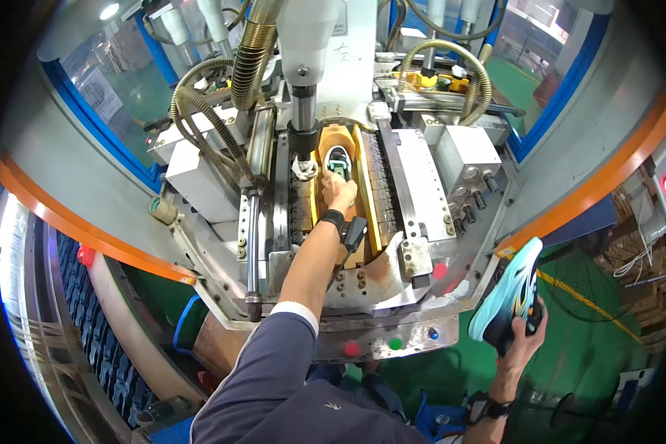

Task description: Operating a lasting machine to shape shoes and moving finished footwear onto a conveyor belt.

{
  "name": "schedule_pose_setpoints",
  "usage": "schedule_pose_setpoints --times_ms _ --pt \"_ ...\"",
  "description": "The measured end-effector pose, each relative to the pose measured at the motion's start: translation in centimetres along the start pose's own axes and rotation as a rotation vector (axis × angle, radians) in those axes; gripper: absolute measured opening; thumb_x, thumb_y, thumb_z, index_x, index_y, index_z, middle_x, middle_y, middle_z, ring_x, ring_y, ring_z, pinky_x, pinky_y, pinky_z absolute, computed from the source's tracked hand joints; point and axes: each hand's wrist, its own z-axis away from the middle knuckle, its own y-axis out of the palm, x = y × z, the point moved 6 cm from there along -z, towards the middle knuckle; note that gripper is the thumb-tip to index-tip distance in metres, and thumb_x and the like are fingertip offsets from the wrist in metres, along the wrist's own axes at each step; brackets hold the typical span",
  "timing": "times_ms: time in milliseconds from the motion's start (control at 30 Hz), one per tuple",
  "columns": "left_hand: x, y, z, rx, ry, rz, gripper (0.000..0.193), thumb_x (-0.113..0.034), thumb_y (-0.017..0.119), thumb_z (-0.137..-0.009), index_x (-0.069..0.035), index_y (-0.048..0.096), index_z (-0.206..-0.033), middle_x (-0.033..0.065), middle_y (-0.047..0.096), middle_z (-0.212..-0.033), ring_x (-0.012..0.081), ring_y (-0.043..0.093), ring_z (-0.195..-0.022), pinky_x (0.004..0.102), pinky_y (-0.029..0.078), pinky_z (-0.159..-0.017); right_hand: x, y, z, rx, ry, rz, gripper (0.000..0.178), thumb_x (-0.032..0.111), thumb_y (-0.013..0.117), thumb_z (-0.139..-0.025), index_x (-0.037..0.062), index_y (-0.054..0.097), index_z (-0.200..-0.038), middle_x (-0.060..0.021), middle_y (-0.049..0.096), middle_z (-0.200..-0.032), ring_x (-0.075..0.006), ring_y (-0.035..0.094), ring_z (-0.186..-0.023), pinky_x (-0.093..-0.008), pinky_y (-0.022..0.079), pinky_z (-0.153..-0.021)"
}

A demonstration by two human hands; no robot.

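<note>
My left hand (339,194) reaches into the pressing machine and is closed on a shoe (338,157). That shoe has a white rim and dark and green parts; it lies in the yellow-sided trough (378,214), and my hand hides much of it. Out to the right, beyond the machine's front edge, my right hand (524,339) grips a light-blue and black sports shoe (505,292). The thumb presses on its dark part, and the shoe is tilted with one end up. Both wrists carry black bands.
A vertical press cylinder (303,111) hangs just left of the trough. White metal blocks (468,159) and a steel rod (253,244) flank it. Coloured buttons (396,344) line the front panel. An orange-edged guard (570,200) curves round at right, and a conveyor (100,325) lies at left.
</note>
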Motion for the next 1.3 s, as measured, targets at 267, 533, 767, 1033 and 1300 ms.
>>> schedule_pose_setpoints --times_ms 267,533,767,1033,1300 --pt "4.8 -8.2 10.0 0.652 -0.24 1.138 0.028 -0.012 0.067 -0.088 -0.003 0.059 -0.113 0.0077 0.067 -0.102 0.0206 0.067 -0.086 0.0377 0.059 -0.073 0.6 22.2 -16.9 0.392 -0.022 0.409 0.042 0.018 0.07 -0.074 -0.0048 0.059 -0.108 -0.0122 0.065 -0.088 -0.0159 0.06 -0.07 -0.0309 0.05 -0.062" --pt "18.7 -29.5 30.8 0.313 -0.18 0.967 0.055 -0.021 0.076 -0.079 0.004 0.052 -0.123 0.0072 0.063 -0.106 0.015 0.063 -0.089 0.0271 0.051 -0.076 -9.1 48.7 -13.3 0.761 -0.102 0.996 0.042 0.026 0.071 -0.072 -0.0094 0.065 -0.093 -0.0239 0.069 -0.097 -0.035 0.068 -0.095 -0.0398 0.055 -0.08" --pt "28.0 -35.9 45.4 -0.451 -0.333 1.14 0.044 -0.005 0.065 -0.085 0.007 0.05 -0.125 0.0111 0.064 -0.111 0.0204 0.064 -0.096 0.0318 0.053 -0.084 -15.9 50.6 -10.2 0.518 -0.26 0.985 0.073 0.031 0.062 -0.083 -0.0149 0.028 -0.128 -0.0252 0.068 -0.089 -0.039 0.069 -0.081 -0.0435 0.057 -0.071" --pt "31.8 -29.6 52.6 -0.702 -0.5 1.346 0.042 -0.008 0.061 -0.091 0.001 0.05 -0.13 0.0077 0.062 -0.113 0.0174 0.063 -0.1 0.0313 0.055 -0.079 -3.8 37.0 19.7 1.237 -0.62 0.183 0.01 0.004 0.057 -0.089 0.0007 0.064 -0.096 -0.0167 0.065 -0.089 -0.0317 0.064 -0.078 -0.0378 0.049 -0.069" --pt "33.3 -24.9 61.7 -0.734 -0.522 1.472 0.042 -0.004 0.064 -0.089 0.008 0.05 -0.127 0.0119 0.064 -0.11 0.0191 0.065 -0.096 0.0328 0.055 -0.085 -20.8 35.0 30.4 1.548 -0.779 0.121 0.014 0.009 0.055 -0.085 0.005 0.063 -0.097 -0.016 0.061 -0.098 -0.0373 0.059 -0.091 -0.0445 0.048 -0.079"
